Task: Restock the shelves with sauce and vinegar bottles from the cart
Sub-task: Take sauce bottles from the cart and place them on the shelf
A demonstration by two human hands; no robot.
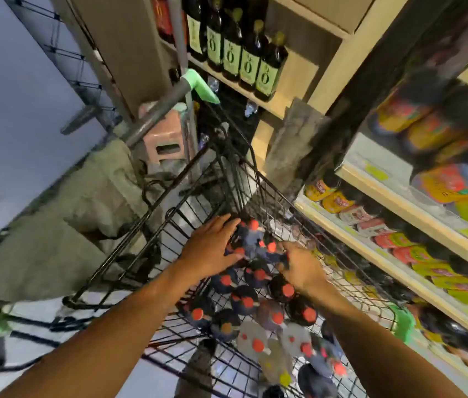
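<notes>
Head view, motion-blurred, looking down.

- Wire cart (270, 185): black, stands just beside the shelves (370, 248) on the right.
- Dark bottles (248, 300): red caps, upright, packed together in the far half of the cart basket.
- Pale bottles (251, 337): also red-capped, in the near half of the basket, touching the dark ones.
- Left hand (210, 248): inside the basket at the far end. The fingers are fairly straight and spread, laid against the left side of the far cluster of dark bottles.
- Right hand (303, 271): on the opposite side of the same cluster, fingers bent down over the bottle tops. Blur hides whether they actually grip one, so I cannot tell.
- The hands are apart, with the cluster between them.
- Shelves: rows of dark bottles with yellow, red and green labels lie along several tiers.
- Green-labelled bottles (247, 67): dark, in a row on a wooden shelf beyond the cart.
- Pink stool (164, 139): past the cart's far left corner.
- Green corner guard (402, 323): on the cart rim beside the right forearm.
</notes>
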